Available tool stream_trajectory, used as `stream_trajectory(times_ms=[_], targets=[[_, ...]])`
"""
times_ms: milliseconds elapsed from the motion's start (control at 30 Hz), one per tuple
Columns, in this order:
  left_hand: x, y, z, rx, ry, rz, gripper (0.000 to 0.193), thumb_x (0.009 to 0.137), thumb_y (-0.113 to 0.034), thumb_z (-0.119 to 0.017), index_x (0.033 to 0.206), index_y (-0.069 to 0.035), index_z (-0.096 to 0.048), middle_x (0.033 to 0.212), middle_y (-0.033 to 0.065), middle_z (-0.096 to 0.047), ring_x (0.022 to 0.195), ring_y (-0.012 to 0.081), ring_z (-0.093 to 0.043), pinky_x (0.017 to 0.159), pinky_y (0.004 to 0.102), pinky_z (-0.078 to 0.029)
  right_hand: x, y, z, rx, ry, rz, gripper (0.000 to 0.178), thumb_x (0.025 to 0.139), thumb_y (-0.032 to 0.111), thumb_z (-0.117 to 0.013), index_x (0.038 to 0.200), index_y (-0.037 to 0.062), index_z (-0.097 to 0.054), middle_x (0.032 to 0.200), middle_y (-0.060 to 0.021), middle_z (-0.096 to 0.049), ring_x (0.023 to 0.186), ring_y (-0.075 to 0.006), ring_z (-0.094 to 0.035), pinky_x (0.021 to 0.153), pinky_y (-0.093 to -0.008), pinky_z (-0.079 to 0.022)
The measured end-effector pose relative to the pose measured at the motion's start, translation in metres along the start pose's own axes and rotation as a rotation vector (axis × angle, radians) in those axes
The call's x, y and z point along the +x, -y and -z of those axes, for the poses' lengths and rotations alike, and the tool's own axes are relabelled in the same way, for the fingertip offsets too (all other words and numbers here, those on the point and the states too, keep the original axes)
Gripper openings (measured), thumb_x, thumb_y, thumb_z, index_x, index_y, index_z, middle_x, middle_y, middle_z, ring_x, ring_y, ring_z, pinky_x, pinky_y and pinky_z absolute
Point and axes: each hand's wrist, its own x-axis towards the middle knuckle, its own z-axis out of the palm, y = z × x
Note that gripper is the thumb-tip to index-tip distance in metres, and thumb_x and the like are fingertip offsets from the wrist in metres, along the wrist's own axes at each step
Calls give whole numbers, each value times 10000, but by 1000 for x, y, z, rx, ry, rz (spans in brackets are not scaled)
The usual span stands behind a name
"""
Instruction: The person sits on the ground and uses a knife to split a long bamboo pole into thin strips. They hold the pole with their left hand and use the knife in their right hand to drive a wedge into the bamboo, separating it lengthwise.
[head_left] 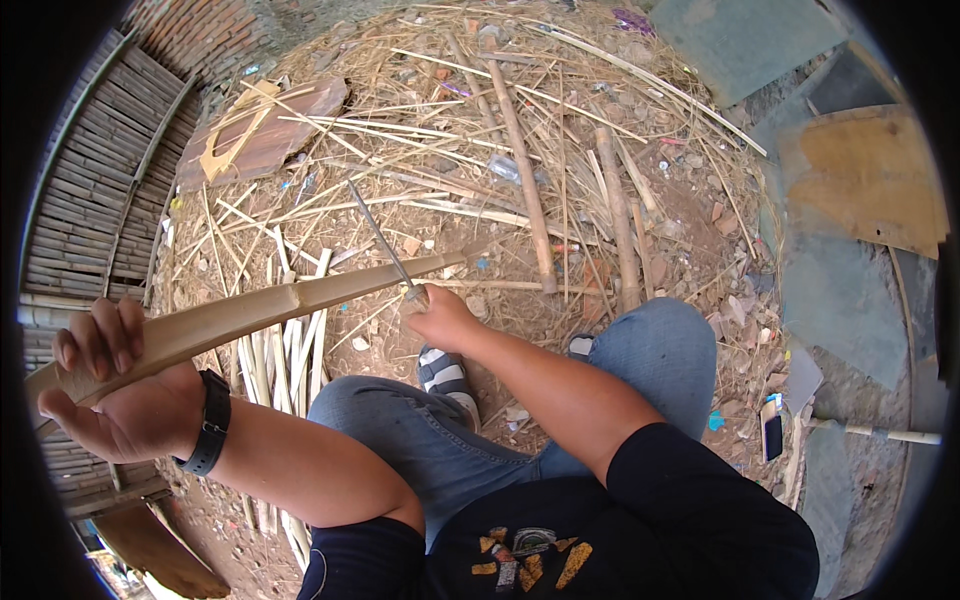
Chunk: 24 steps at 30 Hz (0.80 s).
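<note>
A long split bamboo piece (240, 325) slants across the left half, rising from the left edge toward the middle. My left hand (135, 395), wearing a dark watch, is closed around its near end, fingers over the top and thumb below. My right hand (440, 318) grips the handle of a long, thin-bladed knife (380, 237). The blade points up and away to the left, crossing the bamboo near its far, narrower end. Whether the edge touches the bamboo, I cannot tell.
Pale split strips (285, 350) lie piled beside my left knee. Bamboo poles (525, 180) and shavings cover the ground ahead. A brown board (270, 125) lies far left, by a bamboo-slat wall (95, 180). Grey sheets (840, 300) and a phone (772, 435) are at right.
</note>
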Motion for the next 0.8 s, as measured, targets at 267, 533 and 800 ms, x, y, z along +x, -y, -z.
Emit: stream_trajectory(times_ms=[267, 533, 800], targets=[[0, 0, -2, -11, 13, 9, 384, 866, -470, -599, 870, -106, -476, 695, -2, -408, 593, 99, -372, 577, 245, -290, 2, -9, -3, 34, -14, 58, 430, 748, 199, -641, 1118, -10, -576, 818, -150, -645, 693, -243, -634, 641, -372, -506], [0, 1, -4, -4, 0, -11, 385, 861, -463, -602, 869, -99, -476, 697, 4, -406, 589, 105, -376, 573, 249, -291, -2, -2, -5, -22, -43, 100, 493, 736, 215, -651, 1158, -26, -564, 972, -225, -649, 893, -325, -640, 785, -393, -498], [0, -1, 1, 8, -1, -13, 393, 866, -472, -593, 871, -97, -478, 700, 5, -404, 584, 106, -368, 570, 245, -292, -1, -7, 0, -9, 5, -56, 587, 740, 241, -658, 1227, -58, -524, 1047, -252, -633, 965, -347, -625, 853, -385, -485]])
